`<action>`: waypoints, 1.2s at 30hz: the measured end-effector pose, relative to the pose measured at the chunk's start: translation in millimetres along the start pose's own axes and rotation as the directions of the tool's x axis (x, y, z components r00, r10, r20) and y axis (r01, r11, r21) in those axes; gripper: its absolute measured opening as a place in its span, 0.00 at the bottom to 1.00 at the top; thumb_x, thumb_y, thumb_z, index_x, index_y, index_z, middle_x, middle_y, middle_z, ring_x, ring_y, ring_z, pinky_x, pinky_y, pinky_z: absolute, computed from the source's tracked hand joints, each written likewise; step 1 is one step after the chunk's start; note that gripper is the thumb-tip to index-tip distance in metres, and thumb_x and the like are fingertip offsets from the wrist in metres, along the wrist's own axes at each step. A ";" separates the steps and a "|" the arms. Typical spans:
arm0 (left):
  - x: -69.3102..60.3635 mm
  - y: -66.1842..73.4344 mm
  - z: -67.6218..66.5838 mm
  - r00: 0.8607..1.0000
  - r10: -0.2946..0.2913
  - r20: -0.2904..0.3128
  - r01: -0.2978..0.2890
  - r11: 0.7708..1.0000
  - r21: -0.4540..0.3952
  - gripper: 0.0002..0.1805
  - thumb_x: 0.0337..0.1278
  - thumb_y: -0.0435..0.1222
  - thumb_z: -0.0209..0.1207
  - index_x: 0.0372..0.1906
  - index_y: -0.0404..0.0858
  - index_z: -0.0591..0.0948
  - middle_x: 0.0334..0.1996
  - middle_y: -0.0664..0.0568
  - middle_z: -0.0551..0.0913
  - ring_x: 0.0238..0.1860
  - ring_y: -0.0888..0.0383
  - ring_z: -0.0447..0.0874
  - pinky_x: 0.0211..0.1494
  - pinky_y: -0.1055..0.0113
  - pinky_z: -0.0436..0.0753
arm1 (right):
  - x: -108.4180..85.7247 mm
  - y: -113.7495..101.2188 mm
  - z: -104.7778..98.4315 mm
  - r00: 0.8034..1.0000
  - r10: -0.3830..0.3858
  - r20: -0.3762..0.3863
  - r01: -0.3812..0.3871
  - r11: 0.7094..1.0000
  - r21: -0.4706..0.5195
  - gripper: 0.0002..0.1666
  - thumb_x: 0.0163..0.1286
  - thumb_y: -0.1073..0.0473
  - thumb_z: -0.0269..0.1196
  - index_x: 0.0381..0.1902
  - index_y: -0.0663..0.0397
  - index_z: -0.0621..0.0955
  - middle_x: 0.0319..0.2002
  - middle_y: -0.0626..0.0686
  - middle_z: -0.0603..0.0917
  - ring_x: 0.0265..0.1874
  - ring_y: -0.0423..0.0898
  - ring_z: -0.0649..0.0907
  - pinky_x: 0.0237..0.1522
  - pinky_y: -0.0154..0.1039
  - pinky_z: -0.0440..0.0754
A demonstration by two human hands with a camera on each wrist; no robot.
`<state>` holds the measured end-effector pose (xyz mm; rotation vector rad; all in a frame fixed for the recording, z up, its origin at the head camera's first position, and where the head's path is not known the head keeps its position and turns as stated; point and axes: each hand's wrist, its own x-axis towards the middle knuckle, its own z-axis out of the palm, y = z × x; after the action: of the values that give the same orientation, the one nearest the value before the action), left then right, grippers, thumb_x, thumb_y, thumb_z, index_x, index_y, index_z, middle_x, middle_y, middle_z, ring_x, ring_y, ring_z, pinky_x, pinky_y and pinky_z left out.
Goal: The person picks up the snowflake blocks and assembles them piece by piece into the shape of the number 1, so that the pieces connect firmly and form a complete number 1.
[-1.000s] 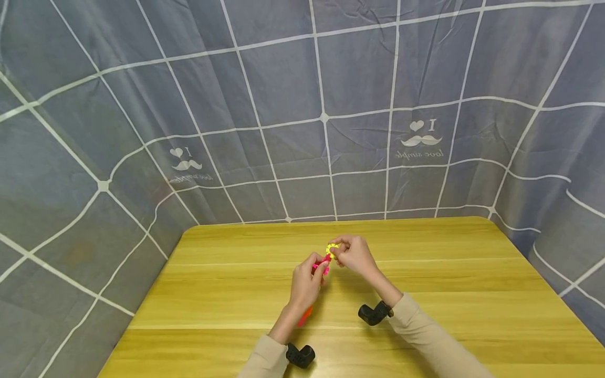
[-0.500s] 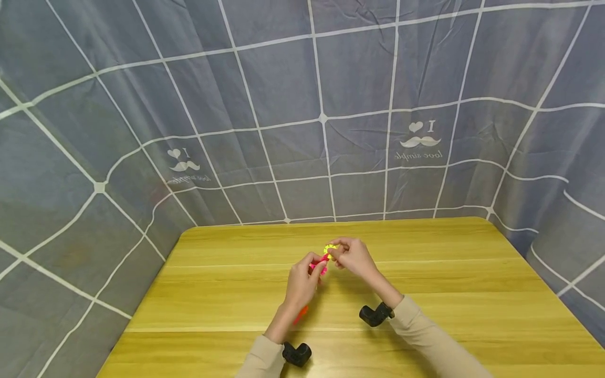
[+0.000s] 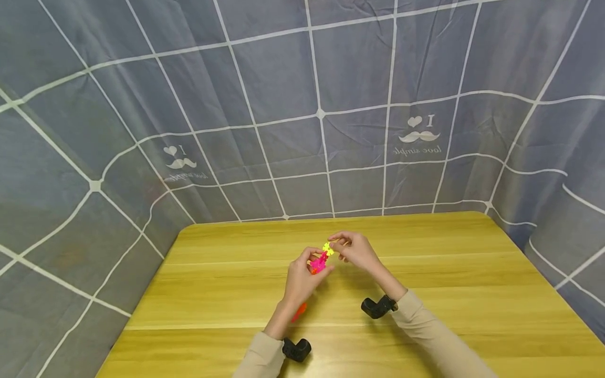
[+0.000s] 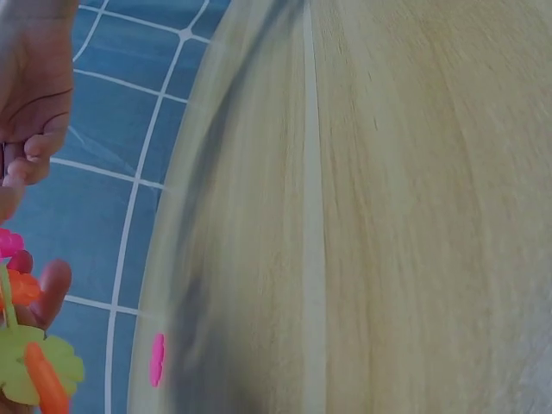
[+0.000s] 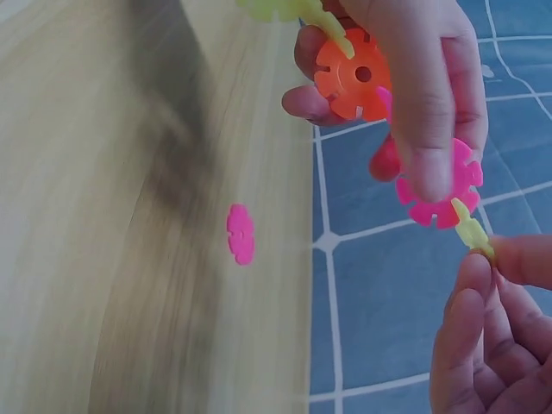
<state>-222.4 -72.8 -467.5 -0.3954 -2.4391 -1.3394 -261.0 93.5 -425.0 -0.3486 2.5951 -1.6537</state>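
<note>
My left hand point(image 3: 301, 278) holds a joined chain of notched plastic discs. Its thumb or a finger lies over a pink disc point(image 5: 466, 177) in the right wrist view. Behind that, an orange disc point(image 5: 341, 82) and a yellow disc point(image 4: 13, 362) belong to the same cluster. My right hand point(image 3: 360, 254) pinches a small yellow notched disc point(image 3: 328, 248), which meets the pink disc's edge; how deep it sits in the slot is unclear. An orange-red piece point(image 3: 300, 313) shows beside my left wrist; whether it hangs or lies is unclear.
A loose pink disc point(image 5: 241, 235) rests on the wooden table point(image 3: 212, 294). Both wrists carry black camera mounts point(image 3: 378, 307). A grey-blue curtain point(image 3: 283, 105) with white lines stands behind the table's far edge.
The yellow disc and pink disc have turned, and more of the pink disc shows. My left thumb has spread outward. Both hands stay close together.
</note>
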 end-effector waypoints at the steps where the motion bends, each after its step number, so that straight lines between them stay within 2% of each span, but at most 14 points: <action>1: 0.0 0.4 0.4 1.000 -0.003 -0.001 0.003 1.000 0.004 0.21 0.46 0.42 0.72 0.45 0.42 0.80 0.30 0.50 0.85 0.21 0.68 0.71 0.23 0.77 0.71 | -0.1 0.3 -0.8 1.000 -0.002 0.002 0.002 1.000 0.001 0.13 0.66 0.61 0.62 0.47 0.61 0.83 0.31 0.58 0.85 0.23 0.56 0.82 0.25 0.42 0.82; 4: -0.2 0.3 0.6 1.000 -0.014 -0.002 0.014 1.000 0.006 0.20 0.47 0.41 0.72 0.46 0.41 0.80 0.30 0.49 0.84 0.21 0.68 0.71 0.23 0.77 0.71 | -0.5 1.8 -2.6 1.000 -0.011 0.007 0.011 1.000 0.008 0.13 0.69 0.59 0.60 0.47 0.61 0.82 0.32 0.60 0.84 0.20 0.51 0.81 0.23 0.37 0.80; 9: 0.2 -1.8 -2.7 0.997 -0.069 -0.016 0.069 0.998 0.009 0.18 0.50 0.39 0.70 0.47 0.41 0.81 0.31 0.48 0.84 0.22 0.67 0.73 0.23 0.76 0.72 | -0.9 1.8 -3.4 1.000 -0.021 0.002 0.021 1.000 0.014 0.14 0.72 0.59 0.57 0.49 0.62 0.82 0.33 0.62 0.83 0.19 0.45 0.79 0.22 0.39 0.80; 14: 1.7 -4.3 -8.4 0.990 -0.137 -0.038 0.136 0.990 -0.024 0.17 0.51 0.38 0.68 0.47 0.40 0.81 0.35 0.47 0.85 0.25 0.63 0.78 0.25 0.76 0.75 | 2.9 3.8 -2.0 1.000 -0.022 -0.002 0.022 1.000 0.016 0.14 0.72 0.61 0.56 0.49 0.63 0.81 0.35 0.66 0.83 0.21 0.54 0.81 0.23 0.42 0.81; 19: 3.8 -4.2 -13.6 0.986 -0.162 -0.032 0.160 0.985 -0.063 0.17 0.54 0.37 0.67 0.48 0.38 0.81 0.37 0.45 0.83 0.21 0.61 0.82 0.23 0.75 0.77 | 9.8 11.5 2.6 1.000 -0.026 0.008 0.026 1.000 -0.009 0.14 0.72 0.61 0.56 0.49 0.65 0.81 0.36 0.68 0.83 0.24 0.62 0.81 0.23 0.45 0.81; 24: 5.6 -3.0 -18.1 0.983 -0.184 -0.025 0.179 0.974 -0.136 0.19 0.57 0.36 0.65 0.53 0.35 0.79 0.38 0.40 0.83 0.23 0.48 0.86 0.22 0.76 0.78 | 17.4 20.9 9.1 1.000 -0.017 0.015 0.018 0.998 -0.059 0.13 0.70 0.64 0.57 0.47 0.65 0.82 0.34 0.64 0.83 0.24 0.61 0.82 0.20 0.35 0.78; 27: 7.2 -3.2 -20.3 0.983 -0.184 -0.021 0.178 0.970 -0.167 0.20 0.59 0.35 0.63 0.56 0.36 0.76 0.38 0.38 0.84 0.24 0.42 0.86 0.19 0.78 0.74 | 21.5 24.1 13.3 1.000 -0.001 0.027 0.004 0.997 -0.078 0.13 0.67 0.64 0.59 0.47 0.64 0.82 0.34 0.61 0.84 0.25 0.61 0.84 0.19 0.34 0.77; 30: 7.7 -2.0 -22.3 0.985 -0.173 -0.012 0.167 0.968 -0.189 0.20 0.62 0.34 0.60 0.58 0.37 0.74 0.38 0.38 0.85 0.23 0.39 0.85 0.16 0.78 0.71 | 23.6 27.6 18.2 0.999 0.007 0.032 -0.004 0.996 -0.095 0.14 0.64 0.64 0.62 0.47 0.64 0.82 0.34 0.59 0.84 0.25 0.58 0.84 0.20 0.34 0.77; 33: 8.6 0.1 -24.1 0.986 -0.169 -0.004 0.165 0.964 -0.210 0.18 0.65 0.33 0.57 0.59 0.37 0.74 0.38 0.37 0.85 0.22 0.37 0.84 0.14 0.78 0.70 | 26.4 30.7 23.4 0.999 0.007 0.041 -0.001 0.991 -0.131 0.15 0.62 0.63 0.65 0.47 0.63 0.82 0.34 0.58 0.85 0.23 0.50 0.83 0.21 0.33 0.76; 36: 9.6 1.7 -24.7 0.982 -0.190 0.011 0.188 0.955 -0.232 0.17 0.66 0.34 0.56 0.58 0.37 0.75 0.38 0.38 0.85 0.22 0.35 0.83 0.13 0.78 0.68 | 29.5 33.4 29.3 0.998 0.012 0.053 -0.002 0.984 -0.176 0.15 0.60 0.62 0.67 0.46 0.60 0.83 0.35 0.57 0.85 0.23 0.43 0.80 0.23 0.31 0.74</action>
<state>-226.7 -92.2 -449.8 -0.2118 -2.3666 -1.7108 -290.5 74.7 -465.2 -0.3855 2.7051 -1.3946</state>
